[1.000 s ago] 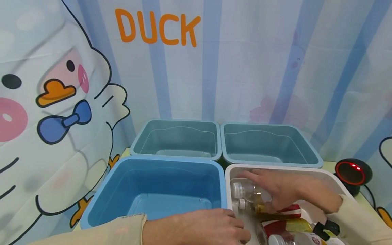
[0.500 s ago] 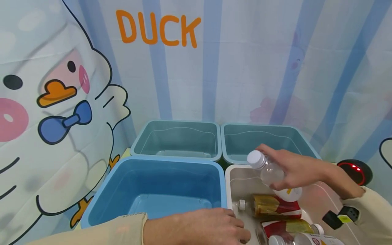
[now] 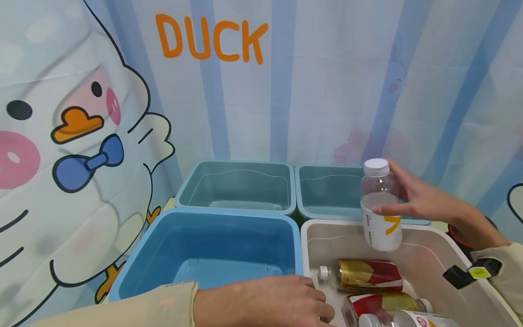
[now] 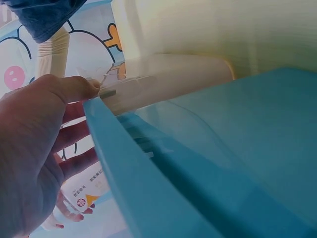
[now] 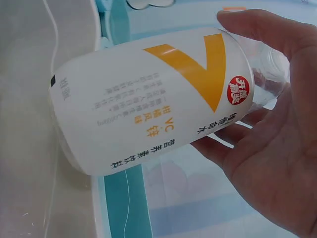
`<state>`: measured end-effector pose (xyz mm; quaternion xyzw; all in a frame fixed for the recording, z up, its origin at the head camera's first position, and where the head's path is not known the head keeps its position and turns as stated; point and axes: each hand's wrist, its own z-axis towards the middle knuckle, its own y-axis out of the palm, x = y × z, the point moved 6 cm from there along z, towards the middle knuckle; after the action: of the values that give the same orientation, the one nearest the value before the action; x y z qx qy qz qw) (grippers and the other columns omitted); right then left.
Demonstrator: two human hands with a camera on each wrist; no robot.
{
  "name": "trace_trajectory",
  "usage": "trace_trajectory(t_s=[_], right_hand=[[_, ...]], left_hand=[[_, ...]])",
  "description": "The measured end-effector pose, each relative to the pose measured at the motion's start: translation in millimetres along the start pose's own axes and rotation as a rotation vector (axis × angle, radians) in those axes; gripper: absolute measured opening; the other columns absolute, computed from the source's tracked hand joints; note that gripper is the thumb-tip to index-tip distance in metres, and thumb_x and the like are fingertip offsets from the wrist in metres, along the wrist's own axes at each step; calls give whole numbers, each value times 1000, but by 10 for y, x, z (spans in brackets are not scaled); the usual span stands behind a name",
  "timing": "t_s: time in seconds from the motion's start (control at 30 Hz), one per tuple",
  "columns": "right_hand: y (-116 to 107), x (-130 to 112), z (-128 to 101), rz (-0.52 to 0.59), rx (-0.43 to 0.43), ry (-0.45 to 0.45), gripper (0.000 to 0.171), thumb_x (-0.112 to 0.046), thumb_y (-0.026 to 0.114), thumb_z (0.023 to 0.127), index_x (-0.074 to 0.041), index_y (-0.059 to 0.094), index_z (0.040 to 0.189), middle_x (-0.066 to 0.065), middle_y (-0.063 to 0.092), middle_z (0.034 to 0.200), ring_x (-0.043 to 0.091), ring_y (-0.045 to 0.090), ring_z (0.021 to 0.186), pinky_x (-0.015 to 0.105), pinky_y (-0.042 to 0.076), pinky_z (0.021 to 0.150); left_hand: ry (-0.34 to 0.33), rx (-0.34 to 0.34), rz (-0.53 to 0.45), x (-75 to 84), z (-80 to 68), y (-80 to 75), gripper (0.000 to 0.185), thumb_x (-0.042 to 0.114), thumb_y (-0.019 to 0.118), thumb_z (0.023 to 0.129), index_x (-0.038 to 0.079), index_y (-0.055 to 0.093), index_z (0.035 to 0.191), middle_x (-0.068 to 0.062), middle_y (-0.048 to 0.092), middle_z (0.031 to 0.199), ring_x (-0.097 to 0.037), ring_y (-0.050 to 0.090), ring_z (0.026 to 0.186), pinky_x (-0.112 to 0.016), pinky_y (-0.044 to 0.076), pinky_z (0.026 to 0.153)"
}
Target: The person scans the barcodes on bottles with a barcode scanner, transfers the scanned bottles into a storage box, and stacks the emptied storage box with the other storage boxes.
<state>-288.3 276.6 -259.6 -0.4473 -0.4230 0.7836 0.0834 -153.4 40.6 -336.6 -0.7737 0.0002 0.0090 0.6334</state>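
Observation:
My right hand (image 3: 412, 200) holds a clear bottle (image 3: 380, 206) with a white cap and a white label bearing an orange mark, upright above the back of the white bin (image 3: 449, 247). In the right wrist view the bottle (image 5: 153, 99) fills the frame, fingers (image 5: 267, 124) wrapped round its neck end. My left hand (image 3: 273, 302) rests on the edge where the blue bin (image 3: 143, 254) meets the white bin; in the left wrist view its thumb (image 4: 69, 87) lies on the blue rim (image 4: 129, 163). Inside the white bin lie a gold-and-red bottle (image 3: 363, 274) and others (image 3: 384, 304).
Two teal bins (image 3: 237, 186) (image 3: 327, 190) stand behind the front pair, both with nothing inside. A black device with a red light sits at the right, mostly hidden by my right arm. A duck-print curtain (image 3: 81, 127) hangs behind everything.
My right hand lifted the white-labelled bottle out of the white bin, raised it and turned it upright. The left hand stayed on the bin edge.

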Motion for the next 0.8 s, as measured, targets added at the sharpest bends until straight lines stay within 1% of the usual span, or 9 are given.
trace_trajectory(t_s=[0.13, 0.23, 0.3, 0.4, 0.43, 0.53, 0.67, 0.73, 0.8], right_hand=[[-122, 104, -32, 77, 32, 23, 86, -1, 72, 93, -21, 18, 157, 12, 53, 137, 15, 63, 116, 34, 58, 85], [-211, 175, -73, 90, 75, 16, 84, 2, 69, 93, -22, 20, 157, 7, 56, 136, 9, 63, 117, 31, 57, 85], [-267, 212, -104, 88, 105, 3, 84, 3, 68, 92, -23, 22, 157, 3, 59, 136, 8, 64, 118, 31, 56, 85], [-336, 254, -147, 87, 156, -7, 82, 6, 69, 91, -23, 27, 155, 1, 63, 134, 9, 66, 117, 30, 56, 86], [-357, 260, -157, 93, 169, -9, 81, 8, 68, 91, -22, 28, 155, 3, 63, 133, 10, 66, 117, 30, 56, 86], [-417, 275, -187, 105, 220, 3, 80, 10, 68, 91, -20, 30, 155, 5, 64, 133, 12, 67, 115, 29, 56, 85], [-496, 289, -234, 107, 292, 44, 81, 10, 70, 91, -20, 31, 155, 2, 63, 136, 12, 67, 115, 26, 55, 86], [-540, 287, -250, 155, 313, 29, 78, 12, 70, 89, -17, 34, 152, 3, 63, 136, 13, 67, 117, 25, 54, 87], [-581, 285, -258, 228, 319, -10, 75, 17, 68, 87, -13, 37, 148, 6, 63, 135, 15, 66, 118, 24, 53, 89]], left_hand=[[3, -5, 7, -6, 4, 2, 41, 48, 61, 102, 31, 66, 139, 18, 67, 125, 8, 59, 107, -13, 37, 103], [5, -10, 15, -10, 9, 8, 41, 48, 61, 102, 31, 65, 139, 18, 66, 126, 8, 58, 108, -13, 36, 104], [5, -8, 18, -14, 11, 11, 42, 48, 62, 101, 31, 65, 139, 18, 67, 126, 8, 58, 108, -13, 37, 103], [7, -7, 17, -14, 11, 14, 43, 49, 63, 100, 31, 65, 140, 18, 67, 126, 9, 58, 108, -12, 37, 103], [9, -4, 19, -14, 11, 17, 43, 49, 63, 100, 31, 65, 139, 18, 67, 126, 9, 58, 108, -12, 37, 103], [11, -4, 23, -8, 8, 20, 43, 48, 63, 100, 31, 66, 139, 18, 67, 126, 9, 58, 108, -12, 37, 103], [12, -5, 19, -1, 3, 15, 42, 48, 62, 101, 32, 65, 140, 18, 67, 126, 8, 59, 108, -13, 37, 103], [10, -8, 14, -2, -2, 12, 43, 49, 62, 101, 32, 64, 140, 18, 67, 127, 8, 59, 109, -13, 37, 103], [9, -7, 12, -1, -4, 11, 44, 49, 62, 101, 32, 64, 141, 18, 67, 127, 7, 59, 109, -13, 36, 103]])
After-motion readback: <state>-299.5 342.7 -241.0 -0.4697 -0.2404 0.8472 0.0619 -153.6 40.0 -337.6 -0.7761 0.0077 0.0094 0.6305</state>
